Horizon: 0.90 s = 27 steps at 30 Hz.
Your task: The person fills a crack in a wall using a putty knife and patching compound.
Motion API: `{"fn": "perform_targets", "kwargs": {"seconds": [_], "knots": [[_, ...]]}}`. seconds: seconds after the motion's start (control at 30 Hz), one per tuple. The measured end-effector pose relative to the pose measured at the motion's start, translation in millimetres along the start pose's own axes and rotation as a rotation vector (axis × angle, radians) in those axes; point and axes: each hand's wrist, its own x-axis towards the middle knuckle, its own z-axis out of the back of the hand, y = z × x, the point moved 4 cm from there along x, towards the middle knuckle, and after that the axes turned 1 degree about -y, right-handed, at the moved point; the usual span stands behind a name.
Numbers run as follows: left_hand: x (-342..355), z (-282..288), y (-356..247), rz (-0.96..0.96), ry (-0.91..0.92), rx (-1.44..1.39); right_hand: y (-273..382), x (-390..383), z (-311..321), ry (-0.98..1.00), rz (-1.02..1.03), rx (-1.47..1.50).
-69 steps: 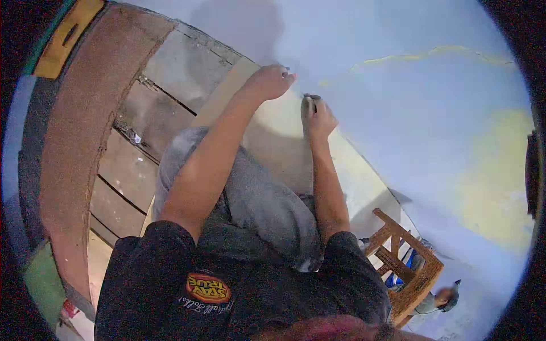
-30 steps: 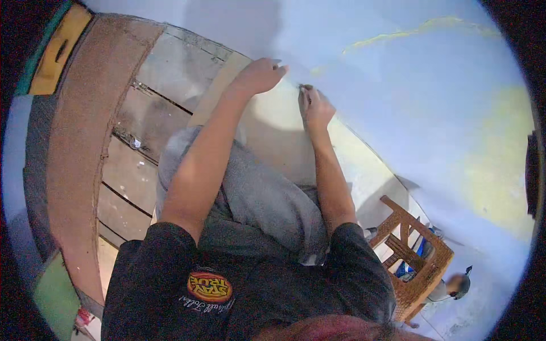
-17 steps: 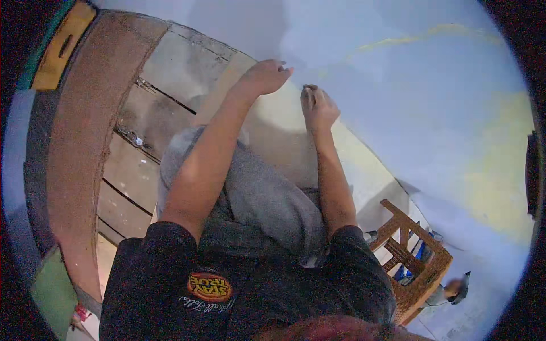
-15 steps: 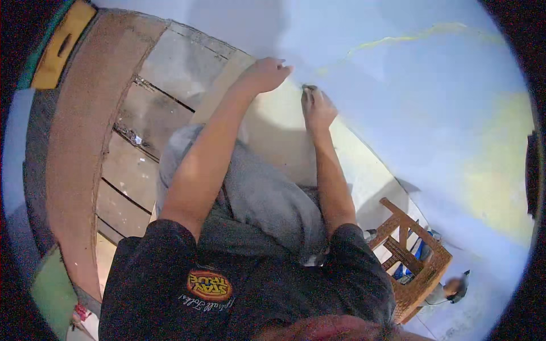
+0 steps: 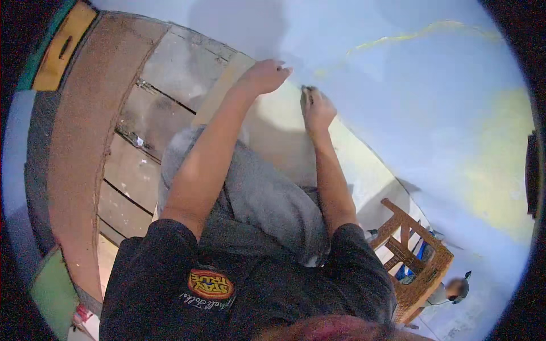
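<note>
My left hand (image 5: 268,77) hovers at the far edge of a pale cream board (image 5: 281,111), near the pale blue wall (image 5: 398,96). Its fingers are curled, with the thumb and index tips close together; whatever lies between them is too small to make out. To its right, my right hand (image 5: 320,111) is closed, with fingertips pinched on a small dark piece (image 5: 307,89) beside the wall's foot. The kind of that piece does not show. Grey trousers (image 5: 267,193) cover my bent legs below both forearms.
Worn grey planks (image 5: 165,102) with dark gaps lie to the left, bordered by a brown strip (image 5: 79,131). A yellow drawer front (image 5: 63,48) stands at far left. At lower right is a brown wooden stool (image 5: 424,258), with a person (image 5: 454,290) partly seen beyond it.
Both hands stay almost in the same place. The right fingers have shifted very slightly, and the whole view has moved a little.
</note>
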Motion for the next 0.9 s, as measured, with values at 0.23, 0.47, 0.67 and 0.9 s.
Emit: {"fn": "perform_targets", "kwargs": {"seconds": [0.23,0.47,0.67,0.9], "knots": [[-6.9,5.0,1.1,0.112,0.042,-0.014,9.3,1.5,6.9,-0.066,0.055,0.085],[-3.1,10.0,6.7,0.044,-0.020,-0.085,10.8,6.5,1.8,-0.043,0.072,0.084],[-6.1,10.0,-0.6,0.090,0.066,-0.067,8.6,5.2,3.0,-0.020,0.024,0.115],[-15.0,17.9,-14.9,0.099,0.066,-0.058,6.1,4.2,2.5,-0.002,0.020,0.069]]}}
